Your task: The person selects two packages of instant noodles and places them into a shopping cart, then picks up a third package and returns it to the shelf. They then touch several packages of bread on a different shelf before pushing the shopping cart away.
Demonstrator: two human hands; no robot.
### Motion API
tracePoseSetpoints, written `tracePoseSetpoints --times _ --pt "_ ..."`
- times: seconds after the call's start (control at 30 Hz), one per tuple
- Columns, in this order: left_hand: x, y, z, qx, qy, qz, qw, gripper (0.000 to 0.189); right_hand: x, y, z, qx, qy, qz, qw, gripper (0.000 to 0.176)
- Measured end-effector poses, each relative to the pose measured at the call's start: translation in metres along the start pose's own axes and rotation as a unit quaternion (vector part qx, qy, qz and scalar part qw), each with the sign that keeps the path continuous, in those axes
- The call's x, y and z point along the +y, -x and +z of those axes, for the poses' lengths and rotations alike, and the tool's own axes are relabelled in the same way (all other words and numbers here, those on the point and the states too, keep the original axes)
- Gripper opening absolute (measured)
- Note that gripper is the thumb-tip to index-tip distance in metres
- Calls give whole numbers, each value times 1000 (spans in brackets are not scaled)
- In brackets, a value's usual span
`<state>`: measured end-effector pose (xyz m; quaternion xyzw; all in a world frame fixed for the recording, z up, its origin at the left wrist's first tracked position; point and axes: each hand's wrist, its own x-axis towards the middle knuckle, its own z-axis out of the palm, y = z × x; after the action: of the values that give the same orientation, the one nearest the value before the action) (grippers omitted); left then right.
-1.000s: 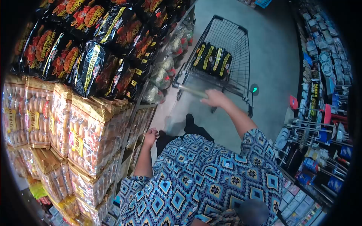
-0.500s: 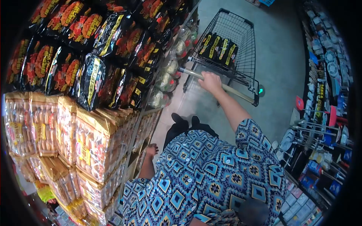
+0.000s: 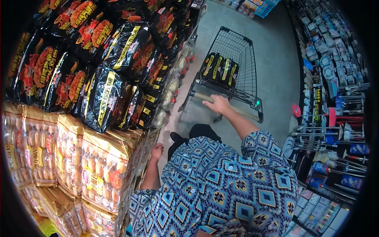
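My right hand (image 3: 219,104) is wrapped around the handle (image 3: 242,113) of a wire shopping cart (image 3: 252,67). Several black snack bags with yellow strips (image 3: 218,70) stand side by side in the cart's near end. My left hand (image 3: 157,150) hangs low at my side, near the edge of the shelf stack. Its fingers are curled in, and nothing shows in them.
Along the left rise black packets with red and orange print (image 3: 103,96), above clear bags of small bread rolls (image 3: 104,170). Household goods hang on the right-hand rack (image 3: 331,130). A blue basket (image 3: 266,8) stands at the aisle's far end. Grey floor (image 3: 272,51) runs beside the cart.
The cart and my right hand have shifted slightly left and down in view, with the grip kept. My left hand has risen a little, and its spread fingers have curled in.
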<state>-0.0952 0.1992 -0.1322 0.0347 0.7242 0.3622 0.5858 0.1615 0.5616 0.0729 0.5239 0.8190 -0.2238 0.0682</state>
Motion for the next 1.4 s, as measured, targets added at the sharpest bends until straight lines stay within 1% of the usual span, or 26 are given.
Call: tracePoseSetpoints --times 0.03,0.1,0.2,0.23,0.27,0.3,0.33,0.37,0.4,0.43,0.5,0.57,0.63,0.7,0.77,0.83,0.9,0.97,1.03,1.1,1.17,1.2,1.23,1.3,1.37,1.4 --pt "-2 2 -2 0 1 2 1000 16 -4 2 -2 1 1 -1 1000 58" --pt "-13 12 -6 30 -18 -51 998 20 -9 8 -2 -80 -33 12 996 60" --pt "-42 11 -18 37 -65 -53 996 24 -6 5 12 -101 -48 -14 994 62" --pt "-98 -11 -34 39 -66 -51 996 24 -4 4 16 -117 -56 -31 991 62" --pt "-142 -40 -43 18 -238 81 968 25 -1 3 21 -118 -60 -71 989 63" --pt "-144 -51 -40 -3 -401 208 892 27 1 4 20 -116 -63 -72 989 63" --pt "-146 -54 -44 -1 -406 204 891 27 3 8 20 -160 -66 -98 980 65" --pt "-131 -53 -43 0 -369 170 914 26 2 6 16 -195 -66 -130 970 66" --pt "-121 -56 -39 7 -329 141 934 26 6 3 18 -177 -25 -167 970 60" --pt "-105 -54 -28 16 -286 114 951 26 4 2 0 -154 -119 -171 966 51" --pt "-63 -53 6 36 -192 72 978 25 16 -18 -7 6 -255 -134 958 42" --pt "-32 -27 31 44 -97 19 994 24 30 -38 -29 99 -325 -27 940 36" --pt "-8 -3 32 41 -4 -29 999 23 72 -71 -24 144 -223 66 962 37" --pt "34 15 48 46 -17 -19 999 23 119 -96 -1 150 -157 176 960 49" --pt "63 19 56 55 -24 -10 998 22 139 -95 12 123 -124 252 952 66" --pt "72 23 60 77 -18 -18 997 22 139 -83 13 11 -150 302 941 82" --pt "74 26 62 88 -6 -10 996 25 144 -85 36 -94 -170 336 922 90" --pt "67 30 62 104 -21 -47 993 25 172 -104 94 -152 -160 272 937 92" --pt "56 40 62 111 -32 -64 991 26 149 -96 84 -95 -131 309 937 79" --pt "42 45 60 120 -45 -81 989 26 125 -92 43 -49 -122 324 937 77" --pt "13 39 57 116 -53 -89 988 28 137 -105 36 -36 -127 312 941 73" --pt "8 41 57 120 -47 -86 988 28 142 -111 36 -29 -160 319 934 66" --pt "7 45 58 119 -45 -102 987 29 167 -132 73 8 -112 304 946 52" --pt "9 47 66 123 -33 -116 985 31 218 -174 139 -41 -129 297 945 46" --pt "13 48 71 118 -63 -142 981 33 195 -149 101 -89 -203 289 931 48" --pt "11 45 74 116 -38 -128 984 35 198 -153 111 -79 -247 276 925 46"
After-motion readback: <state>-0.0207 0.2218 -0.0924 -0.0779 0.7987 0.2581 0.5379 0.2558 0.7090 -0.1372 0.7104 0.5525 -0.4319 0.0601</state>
